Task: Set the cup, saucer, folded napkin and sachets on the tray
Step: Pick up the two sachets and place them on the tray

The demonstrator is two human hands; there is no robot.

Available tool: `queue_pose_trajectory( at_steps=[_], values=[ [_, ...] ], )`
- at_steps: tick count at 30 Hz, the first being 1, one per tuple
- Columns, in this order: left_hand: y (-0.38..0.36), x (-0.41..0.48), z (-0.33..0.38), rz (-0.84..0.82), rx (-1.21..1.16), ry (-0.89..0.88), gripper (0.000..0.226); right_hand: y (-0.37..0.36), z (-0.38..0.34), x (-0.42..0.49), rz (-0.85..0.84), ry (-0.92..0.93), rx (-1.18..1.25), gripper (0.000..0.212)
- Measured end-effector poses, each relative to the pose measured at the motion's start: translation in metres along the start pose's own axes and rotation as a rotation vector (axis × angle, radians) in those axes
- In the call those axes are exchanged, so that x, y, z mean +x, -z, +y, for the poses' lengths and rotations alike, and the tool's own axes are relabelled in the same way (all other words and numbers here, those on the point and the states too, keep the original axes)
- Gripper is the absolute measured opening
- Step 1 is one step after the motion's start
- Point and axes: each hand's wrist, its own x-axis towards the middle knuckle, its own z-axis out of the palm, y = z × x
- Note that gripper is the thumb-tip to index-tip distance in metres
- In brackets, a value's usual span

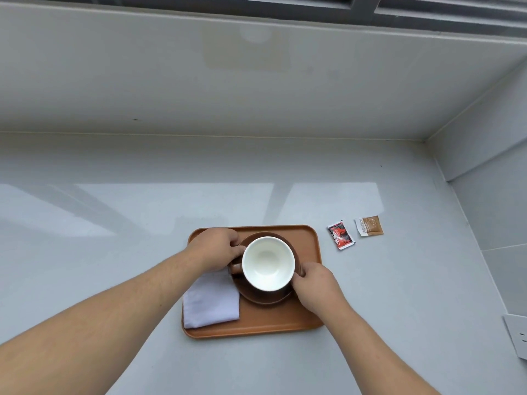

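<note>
An orange-brown tray (310,243) lies on the grey counter. On it rests a brown saucer (265,299) carrying a cup (268,263) that is white inside and brown outside, its handle pointing left. My left hand (216,249) grips the cup's left side near the handle. My right hand (316,286) holds the cup's right side at the saucer's rim. A folded pale lilac napkin (211,303) sits on the tray's left part, beside the saucer. Two sachets lie on the counter to the right of the tray: a red and black sachet (340,234) and a brown sachet (369,225).
A grey wall runs along the back of the counter and another closes the right side, forming a corner at the back right. A white wall socket (517,337) shows at the right edge.
</note>
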Motion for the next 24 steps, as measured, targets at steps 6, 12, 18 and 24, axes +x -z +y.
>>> queue_pose_trajectory(
  at_steps=[6,12,18,24],
  values=[
    [0.027,0.01,0.022,0.027,0.005,0.038,0.043,0.016,0.007,0.001,0.006,0.033,-0.053,0.037],
    [0.034,0.036,0.128,0.171,0.074,-0.151,0.023,0.091,0.043,0.032,0.351,0.03,-0.042,0.012],
    [-0.026,0.065,0.221,-0.006,0.251,-0.218,0.051,0.149,0.084,0.088,0.392,0.158,-0.292,0.049],
    [-0.057,0.082,0.244,0.052,0.307,-0.141,0.061,0.155,0.092,0.12,0.197,0.257,-0.542,0.048]
  ],
)
